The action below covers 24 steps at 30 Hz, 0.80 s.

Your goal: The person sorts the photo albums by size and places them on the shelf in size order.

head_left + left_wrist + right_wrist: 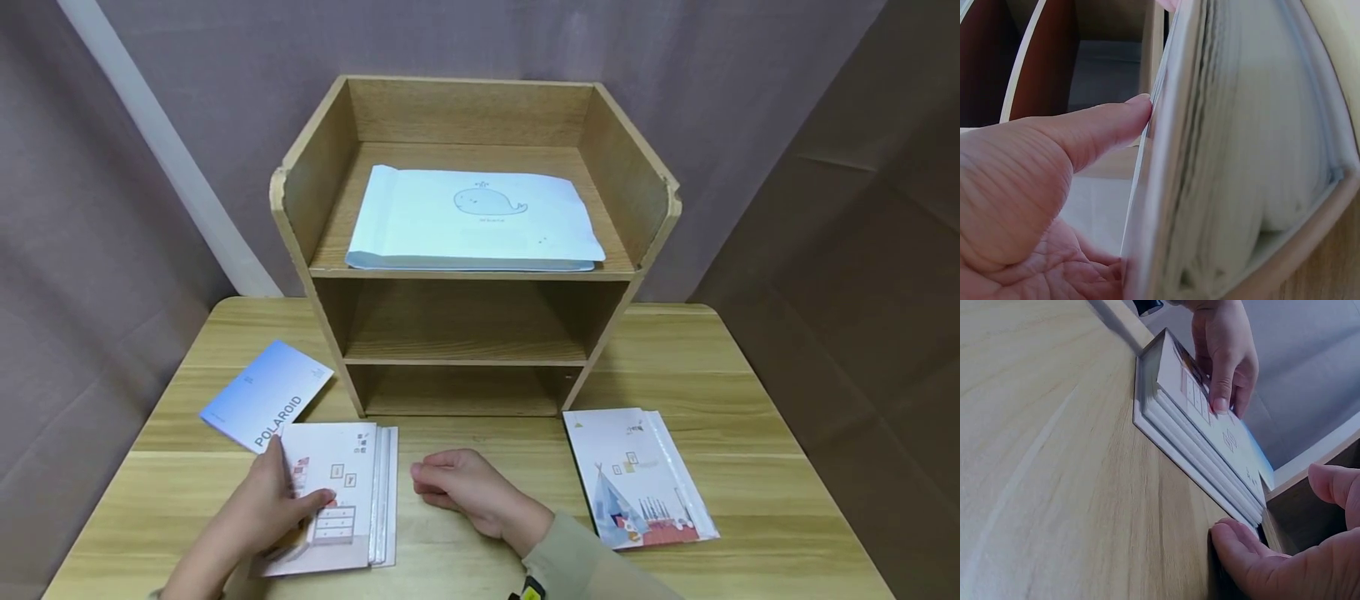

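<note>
- Left hand (264, 504): grip closed at the left side of a white album (333, 450), thumb laid across the cover. The other fingers are largely hidden behind the edge; their exact placing cannot be told.
- White album: lies on the table (757, 508), cover up, its layered edge facing the right hand (476, 492).
- Right hand: grip loosely curved, thumb and fingers apart in the right wrist view, holding nothing; located just beside the layered edge.
- Step in hand: judged to be securing the white album, one side taken, the opposite side not yet.
- Next move: judged to call for the right grip to take the layered edge, so that the layers stay together when shifted.
- Blue booklet (262, 392): beyond the left hand, its near part overlapped by the white album in the head view.
- Tent-printed album (630, 475): flat on the table at right, untouched.
- Wooden shelf unit (472, 108): stands beyond both hands; a whale-printed album (480, 229) lies on its top level.
</note>
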### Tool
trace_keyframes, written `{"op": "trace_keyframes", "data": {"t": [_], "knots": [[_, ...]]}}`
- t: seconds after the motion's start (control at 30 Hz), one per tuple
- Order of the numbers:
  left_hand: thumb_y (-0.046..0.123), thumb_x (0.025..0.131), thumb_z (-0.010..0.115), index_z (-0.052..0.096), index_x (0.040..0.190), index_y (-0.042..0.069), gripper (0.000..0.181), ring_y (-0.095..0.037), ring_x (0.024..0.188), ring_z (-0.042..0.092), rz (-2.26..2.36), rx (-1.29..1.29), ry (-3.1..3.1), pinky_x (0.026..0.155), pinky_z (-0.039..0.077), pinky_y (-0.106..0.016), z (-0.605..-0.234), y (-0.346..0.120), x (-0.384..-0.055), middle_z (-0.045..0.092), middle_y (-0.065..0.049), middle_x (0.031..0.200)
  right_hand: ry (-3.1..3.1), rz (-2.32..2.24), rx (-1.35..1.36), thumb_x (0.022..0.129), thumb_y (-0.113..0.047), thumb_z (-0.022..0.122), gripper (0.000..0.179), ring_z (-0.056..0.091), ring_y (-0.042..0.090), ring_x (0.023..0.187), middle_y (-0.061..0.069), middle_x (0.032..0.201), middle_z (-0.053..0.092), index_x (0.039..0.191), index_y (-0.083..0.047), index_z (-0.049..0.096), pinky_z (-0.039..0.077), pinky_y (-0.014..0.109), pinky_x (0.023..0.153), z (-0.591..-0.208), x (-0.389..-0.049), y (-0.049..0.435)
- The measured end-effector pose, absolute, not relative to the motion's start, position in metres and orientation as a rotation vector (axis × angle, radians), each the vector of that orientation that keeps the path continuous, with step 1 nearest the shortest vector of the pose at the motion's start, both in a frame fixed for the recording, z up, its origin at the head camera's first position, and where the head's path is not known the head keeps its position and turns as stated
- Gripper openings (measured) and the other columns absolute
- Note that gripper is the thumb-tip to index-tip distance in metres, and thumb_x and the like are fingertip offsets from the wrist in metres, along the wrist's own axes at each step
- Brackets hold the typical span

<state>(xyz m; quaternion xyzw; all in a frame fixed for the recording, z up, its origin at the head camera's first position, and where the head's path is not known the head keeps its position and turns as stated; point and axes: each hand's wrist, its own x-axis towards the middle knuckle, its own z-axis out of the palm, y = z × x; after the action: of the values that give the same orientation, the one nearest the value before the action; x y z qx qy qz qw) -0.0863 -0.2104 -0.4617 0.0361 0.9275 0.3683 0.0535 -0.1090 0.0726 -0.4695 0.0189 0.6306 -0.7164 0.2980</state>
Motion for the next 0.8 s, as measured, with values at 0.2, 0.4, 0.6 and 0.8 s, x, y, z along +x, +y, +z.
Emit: {"op": "trace_keyframes", "data": {"t": [0.2, 0.4, 0.6, 0.8], "knots": [[0.031, 0.074, 0.085, 0.02, 0.143, -0.006, 0.102, -0.024, 0.098, 0.055, 1.264, 0.095, 2.685, 0.096, 0.043, -0.046, -0.462, -0.203, -0.087, 0.056, -0.013, 0.105, 1.685, -1.889, 0.07, 0.09, -0.017, 0.07, 0.057, 0.062, 0.025, 0.101, 0.019, 0.11, 0.06, 0.127, 0.019, 0.046, 0.051, 0.039, 0.092, -0.469, -0.108, 0.072], [0.037, 0.073, 0.085, 0.007, 0.15, -0.004, 0.117, -0.032, 0.109, 0.053, 1.237, 0.088, 2.688, 0.102, 0.037, -0.055, -0.461, -0.197, -0.085, 0.055, -0.019, 0.115, 1.689, -1.889, 0.077, 0.09, -0.017, 0.07, 0.056, 0.062, 0.025, 0.1, 0.02, 0.111, 0.059, 0.126, 0.018, 0.047, 0.051, 0.04, 0.092, -0.468, -0.107, 0.073], [0.04, 0.074, 0.083, 0.004, 0.15, -0.006, 0.12, -0.035, 0.11, 0.053, 1.207, 0.061, 2.697, 0.101, 0.039, -0.055, -0.461, -0.195, -0.083, 0.055, -0.028, 0.119, 1.698, -1.897, 0.092, 0.09, -0.015, 0.069, 0.049, 0.062, 0.024, 0.099, 0.019, 0.109, 0.06, 0.123, 0.017, 0.051, 0.051, 0.039, 0.092, -0.468, -0.106, 0.074], [0.045, 0.076, 0.08, 0.006, 0.15, -0.007, 0.117, -0.039, 0.115, 0.051, 1.168, 0.025, 2.694, 0.102, 0.037, -0.058, -0.458, -0.195, -0.081, 0.047, -0.037, 0.13, 1.717, -1.897, 0.093, 0.089, -0.014, 0.069, 0.049, 0.061, 0.023, 0.1, 0.017, 0.112, 0.06, 0.124, 0.015, 0.051, 0.051, 0.037, 0.092, -0.469, -0.106, 0.075]]}}
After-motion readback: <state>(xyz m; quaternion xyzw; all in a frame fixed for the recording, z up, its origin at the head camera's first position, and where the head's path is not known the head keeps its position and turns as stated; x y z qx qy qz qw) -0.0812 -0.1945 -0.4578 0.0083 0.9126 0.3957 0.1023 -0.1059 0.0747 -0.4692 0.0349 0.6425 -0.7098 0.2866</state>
